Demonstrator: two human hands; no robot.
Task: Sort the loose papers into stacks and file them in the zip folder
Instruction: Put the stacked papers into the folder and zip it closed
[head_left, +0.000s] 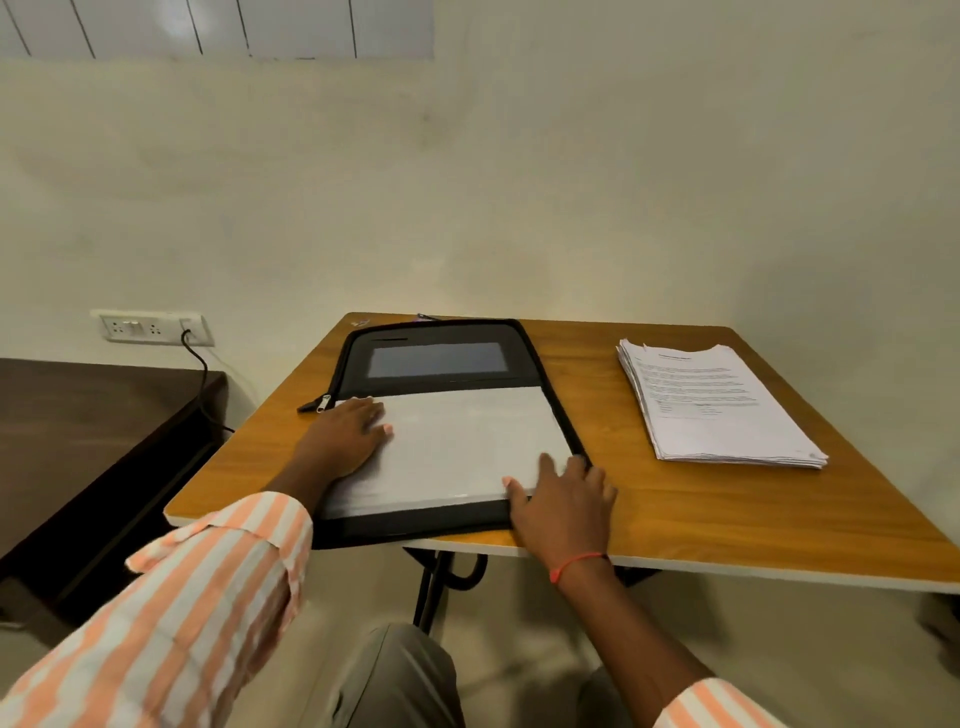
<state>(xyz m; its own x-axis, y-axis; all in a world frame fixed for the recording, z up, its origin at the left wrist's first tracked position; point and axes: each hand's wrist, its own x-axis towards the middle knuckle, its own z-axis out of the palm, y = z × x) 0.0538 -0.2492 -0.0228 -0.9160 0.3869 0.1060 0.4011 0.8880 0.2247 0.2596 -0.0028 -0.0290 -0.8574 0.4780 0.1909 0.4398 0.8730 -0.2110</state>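
Head view. The black zip folder (441, 387) lies open on the wooden counter (623, 499), its near edge hanging slightly past the counter's front. A thick white stack of papers (457, 441) sits inside its lower half.

The left hand (345, 431) rests flat on the stack's left edge with fingers (376, 418) straight, gripping nothing. The right hand (563, 501) covers the stack's near right corner, fingers spread and relaxed, thumb against the near edge.

The zipper pull (319, 402) lies on the counter just left of the left hand.

A second pile of printed sheets (717, 405) lies well apart to the right.

A dark side table (78, 441) stands to the left under a wall socket (150, 327) with a black cable (200, 374).
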